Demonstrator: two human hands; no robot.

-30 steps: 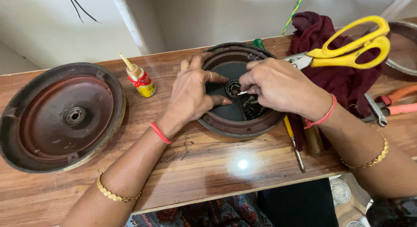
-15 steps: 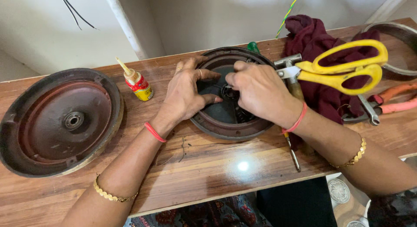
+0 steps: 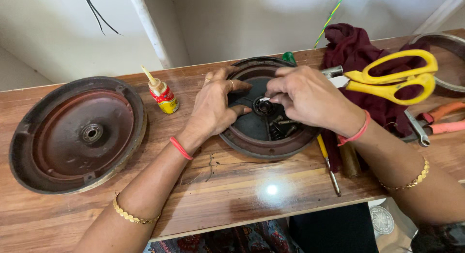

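A round dark metal housing [image 3: 252,141] lies on the wooden table, with a bearing hub [image 3: 264,107] at its centre and loose screws [image 3: 283,128] inside. My left hand [image 3: 215,105] rests flat on the housing's left rim, thumb near the hub. My right hand [image 3: 307,98] reaches over the right side and pinches a small bright metal piece [image 3: 264,99] at the hub with its fingertips.
A second round metal cover [image 3: 77,134] lies at the left. A small glue bottle [image 3: 162,94] stands behind. Yellow scissors [image 3: 392,81] lie on a maroon cloth [image 3: 361,49]. A screwdriver [image 3: 328,163], orange-handled pliers [image 3: 438,120] and another metal rim [image 3: 443,45] are at the right.
My right hand has drawn back a little, uncovering the hub, and now pinches a small piece over it. The left hand stays on the rim.
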